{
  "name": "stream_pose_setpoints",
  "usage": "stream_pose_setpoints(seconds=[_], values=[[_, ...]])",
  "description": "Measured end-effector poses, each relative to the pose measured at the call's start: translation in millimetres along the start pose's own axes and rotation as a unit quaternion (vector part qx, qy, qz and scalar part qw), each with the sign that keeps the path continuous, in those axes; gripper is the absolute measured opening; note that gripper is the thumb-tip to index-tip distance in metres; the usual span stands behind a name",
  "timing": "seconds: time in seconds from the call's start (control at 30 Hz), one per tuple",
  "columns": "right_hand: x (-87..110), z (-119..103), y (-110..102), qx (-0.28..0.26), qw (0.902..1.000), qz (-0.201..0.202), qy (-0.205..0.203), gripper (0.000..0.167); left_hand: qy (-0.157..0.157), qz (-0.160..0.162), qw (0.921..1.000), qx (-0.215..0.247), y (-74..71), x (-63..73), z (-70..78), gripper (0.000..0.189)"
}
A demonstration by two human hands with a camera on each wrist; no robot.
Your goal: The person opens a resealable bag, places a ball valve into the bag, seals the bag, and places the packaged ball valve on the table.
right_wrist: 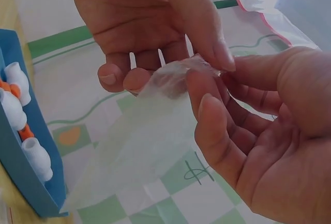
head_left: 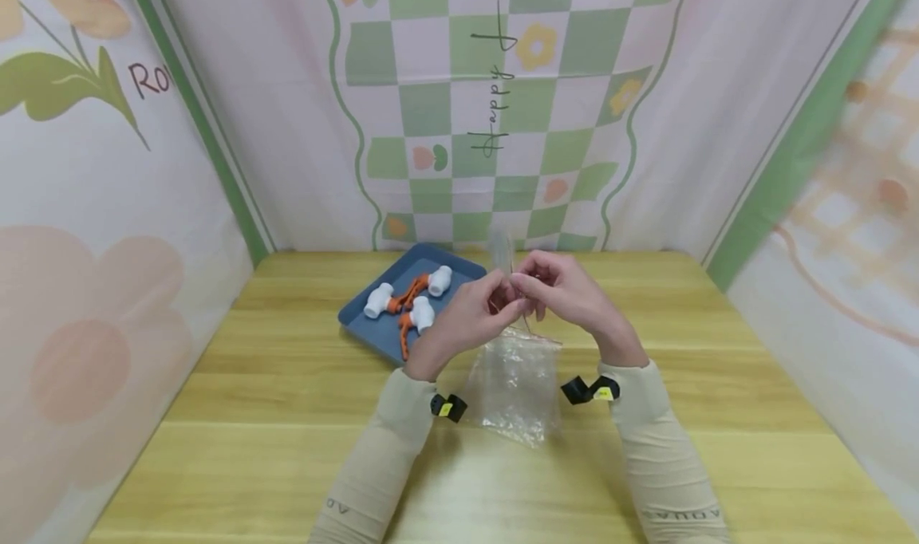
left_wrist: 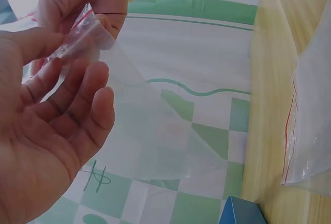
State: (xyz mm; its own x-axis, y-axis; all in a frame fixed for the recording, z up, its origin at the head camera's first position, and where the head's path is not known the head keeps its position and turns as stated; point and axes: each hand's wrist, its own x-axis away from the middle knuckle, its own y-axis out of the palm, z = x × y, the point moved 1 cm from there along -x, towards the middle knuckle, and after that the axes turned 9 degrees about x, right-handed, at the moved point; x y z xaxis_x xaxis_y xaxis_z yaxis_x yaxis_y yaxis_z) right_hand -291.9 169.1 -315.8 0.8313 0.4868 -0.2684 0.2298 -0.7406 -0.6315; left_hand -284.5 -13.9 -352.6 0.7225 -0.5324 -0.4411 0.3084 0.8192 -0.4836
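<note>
Both hands pinch the red-lined top edge of a clear zip bag (left_wrist: pixel 150 125), held up above the table. In the head view the left hand (head_left: pixel 470 314) is on the left of the bag's opening and the right hand (head_left: pixel 574 293) on the right, their fingertips close together. The bag looks flat, with nothing visible inside. Below the hands, more clear zip bag plastic (head_left: pixel 520 384) with a red seal line lies on the table. Close by the left hand, three white plastic valves (head_left: pixel 422 313) with orange lever handles lie in a blue tray (head_left: pixel 373 337).
The wooden table (head_left: pixel 273 432) meets printed cloth walls (head_left: pixel 301 129) at the back and both sides. The blue tray stands at the table's back, left of the hands. Black wrist cameras (head_left: pixel 448 408) sit on both sleeves.
</note>
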Motion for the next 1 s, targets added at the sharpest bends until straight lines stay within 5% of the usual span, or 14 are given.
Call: stream_pose_setpoints(seconds=[0.2, 0.7, 1.0], values=[[0.7, -2, 1, -0.024, 0.9991, -0.009, -0.034, 0.019, 0.022, -0.001, 0.9996, 0.019, -2.7, 1.2, 2.1, 0.009], [-2.4, -5, 1, -0.018, 0.9980, -0.005, -0.060, 0.020, -0.006, 0.005, 0.9999, 0.009, -5.6, -4.1, 6.2, 0.024], [-5.1, -6, 3, -0.075, 0.9931, 0.012, -0.089, 0.013, 0.051, 0.038, 0.9977, -0.023, -7.0, -4.7, 17.0, 0.025]])
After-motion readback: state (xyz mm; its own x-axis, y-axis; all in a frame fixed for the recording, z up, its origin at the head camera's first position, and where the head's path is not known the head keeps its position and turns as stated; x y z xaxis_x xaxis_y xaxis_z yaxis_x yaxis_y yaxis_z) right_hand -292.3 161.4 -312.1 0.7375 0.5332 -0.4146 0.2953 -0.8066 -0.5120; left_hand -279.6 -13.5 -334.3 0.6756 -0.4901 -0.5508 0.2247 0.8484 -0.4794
